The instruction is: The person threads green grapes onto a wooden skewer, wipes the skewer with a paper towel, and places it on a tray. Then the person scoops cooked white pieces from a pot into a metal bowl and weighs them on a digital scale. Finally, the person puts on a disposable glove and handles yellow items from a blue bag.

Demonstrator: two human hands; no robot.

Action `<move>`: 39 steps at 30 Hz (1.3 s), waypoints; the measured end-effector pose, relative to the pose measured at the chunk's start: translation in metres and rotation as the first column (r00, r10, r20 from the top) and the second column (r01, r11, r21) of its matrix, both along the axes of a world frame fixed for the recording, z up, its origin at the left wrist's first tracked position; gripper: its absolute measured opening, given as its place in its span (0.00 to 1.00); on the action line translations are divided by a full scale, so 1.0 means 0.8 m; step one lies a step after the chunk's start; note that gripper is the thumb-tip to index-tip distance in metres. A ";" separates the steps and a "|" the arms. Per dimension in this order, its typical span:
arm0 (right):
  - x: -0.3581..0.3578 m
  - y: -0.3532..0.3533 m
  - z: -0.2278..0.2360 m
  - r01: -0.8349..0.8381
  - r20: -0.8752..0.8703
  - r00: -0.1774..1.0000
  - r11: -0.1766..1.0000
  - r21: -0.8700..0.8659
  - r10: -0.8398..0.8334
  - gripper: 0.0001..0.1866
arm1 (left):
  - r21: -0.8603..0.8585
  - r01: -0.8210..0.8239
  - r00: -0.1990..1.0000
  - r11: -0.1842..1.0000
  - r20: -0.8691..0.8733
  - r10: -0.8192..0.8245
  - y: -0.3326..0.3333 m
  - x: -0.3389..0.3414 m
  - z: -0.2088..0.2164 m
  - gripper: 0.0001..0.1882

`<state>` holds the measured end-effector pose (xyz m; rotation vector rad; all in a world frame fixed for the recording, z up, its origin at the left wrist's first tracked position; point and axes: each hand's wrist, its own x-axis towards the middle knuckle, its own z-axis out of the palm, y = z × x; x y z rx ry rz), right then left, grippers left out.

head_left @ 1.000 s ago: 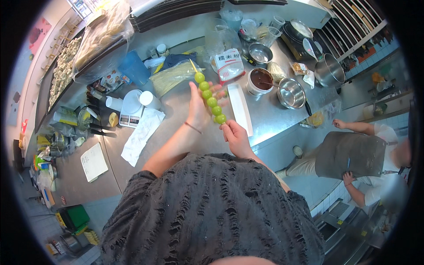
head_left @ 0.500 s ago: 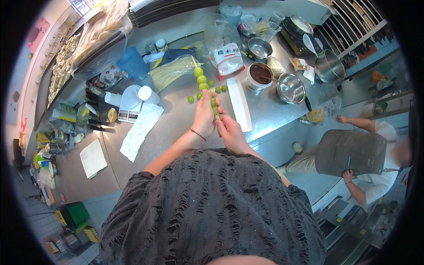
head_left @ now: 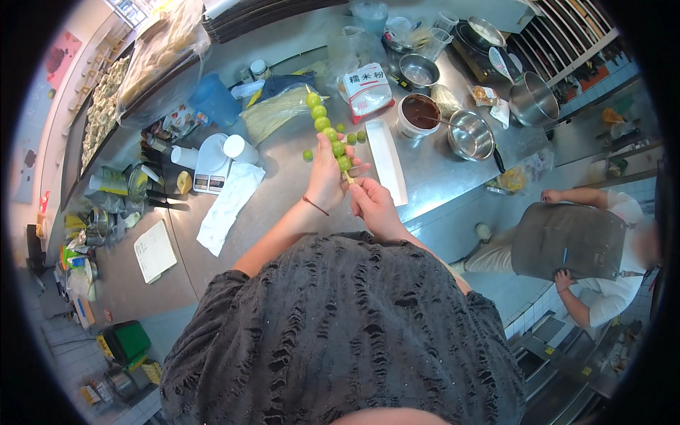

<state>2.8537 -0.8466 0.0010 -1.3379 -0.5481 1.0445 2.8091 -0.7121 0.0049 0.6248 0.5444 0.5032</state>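
A skewer of green grapes (head_left: 321,123) points up and away over the steel table, its bare tip showing above the top grape. My left hand (head_left: 324,173) is closed around its lower grapes, thumb on one side and fingers on the other. Below the last grape, my right hand (head_left: 375,205) pinches the bare end of the stick. Several loose grapes lie just beyond my hands, one grape (head_left: 307,154) left of the skewer and another grape (head_left: 361,136) to its right. A long white tray (head_left: 386,161) sits right of my hands.
Left stand a kitchen scale (head_left: 210,170), a white cloth (head_left: 230,205) and an open notebook (head_left: 154,251). Farther back are a bag of sticks (head_left: 276,117) and a white powder bag (head_left: 367,91). A tub of brown paste (head_left: 418,115) and steel bowl (head_left: 470,134) stand right, near an aproned person (head_left: 567,241).
My left fingers have loosened and shifted along the skewer, showing more of the lower grapes. My right hand still pinches the stick's end. The whole view has shifted slightly.
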 end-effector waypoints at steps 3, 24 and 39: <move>0.003 0.000 -0.001 0.002 -0.032 0.999 1.000 -0.012 -0.002 0.11 | 0.035 0.010 1.000 0.999 0.022 -0.010 -0.002 0.000 -0.004 0.30; 0.012 -0.007 -0.024 -0.022 -0.337 0.941 1.000 0.022 0.028 0.12 | 0.202 0.387 0.922 0.900 -0.113 -0.372 0.023 -0.069 -0.050 0.29; 0.024 -0.106 -0.092 0.183 -0.191 0.946 0.917 -0.354 -0.262 0.11 | 0.627 0.776 0.563 0.070 -0.738 0.372 0.149 -0.090 -0.241 0.09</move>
